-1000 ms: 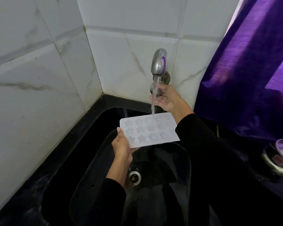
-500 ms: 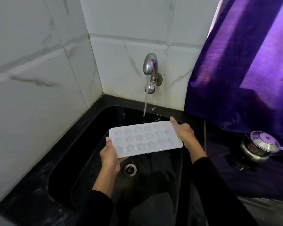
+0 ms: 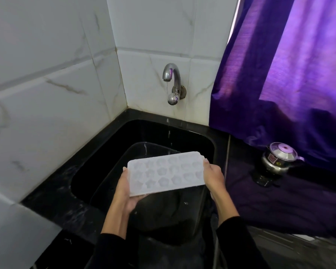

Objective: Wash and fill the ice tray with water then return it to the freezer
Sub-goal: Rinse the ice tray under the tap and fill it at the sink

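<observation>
Head view looks down on a black sink set in the corner of a black counter, and both hands are on the white ice tray. Left hand grips the tray's near-left end, thumb on top at the edge, fingers curled underneath. Right hand holds the opposite short end, thumb on the rim, fingers wrapped below. Tray sits roughly level over the basin, star and flower moulds facing up; whether they hold water is hard to say. Up on the marble-tiled wall, the chrome tap lets only a thin broken trickle fall, drops landing just behind the tray's far edge. Off to the right, a small steel pot with a glass lid stands on the counter beneath a purple curtain.
</observation>
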`<state>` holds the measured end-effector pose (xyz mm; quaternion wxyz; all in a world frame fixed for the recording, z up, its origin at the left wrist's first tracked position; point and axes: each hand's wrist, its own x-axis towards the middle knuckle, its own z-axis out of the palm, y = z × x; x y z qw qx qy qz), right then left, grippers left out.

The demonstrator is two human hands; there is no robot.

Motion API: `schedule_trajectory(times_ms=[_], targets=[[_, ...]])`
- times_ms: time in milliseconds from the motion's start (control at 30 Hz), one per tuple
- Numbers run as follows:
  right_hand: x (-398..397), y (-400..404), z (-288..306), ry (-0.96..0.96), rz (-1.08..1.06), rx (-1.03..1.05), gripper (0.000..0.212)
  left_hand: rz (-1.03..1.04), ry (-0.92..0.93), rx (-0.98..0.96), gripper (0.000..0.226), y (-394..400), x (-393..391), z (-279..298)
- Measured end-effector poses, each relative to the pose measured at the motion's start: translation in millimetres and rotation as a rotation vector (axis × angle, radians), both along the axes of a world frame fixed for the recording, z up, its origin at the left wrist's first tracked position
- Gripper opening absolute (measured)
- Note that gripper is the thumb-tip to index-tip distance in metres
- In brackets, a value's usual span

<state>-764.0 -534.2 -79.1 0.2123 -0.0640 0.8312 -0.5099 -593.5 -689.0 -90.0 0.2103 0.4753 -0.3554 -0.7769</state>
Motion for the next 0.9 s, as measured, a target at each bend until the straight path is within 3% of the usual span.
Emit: schedule_trajectory(times_ms=[267, 400, 500, 633, 900], targets=[[22, 21, -3, -0.029, 0.084, 0.067, 0.042, 0.063, -0.061, -0.047, 0.047, 24, 22, -8], [18, 20, 7, 0.28, 0.154, 0.222, 0.03, 0.096, -0.051, -0.049, 0.046, 27, 25, -11], [15, 15, 16, 0.517, 0.296, 0.344, 0.043, 0.116, -0.038, -0.053, 0.045, 31, 27, -10], [15, 11, 25, 0.556, 0.442, 0.55, 0.057, 0.134, -0.032, -0.053, 0.044, 35, 27, -9], [16, 12, 32, 0.592, 0.557, 0.694, 0.056, 0.146, -0.017, -0.083, 0.039, 41, 23, -5]])
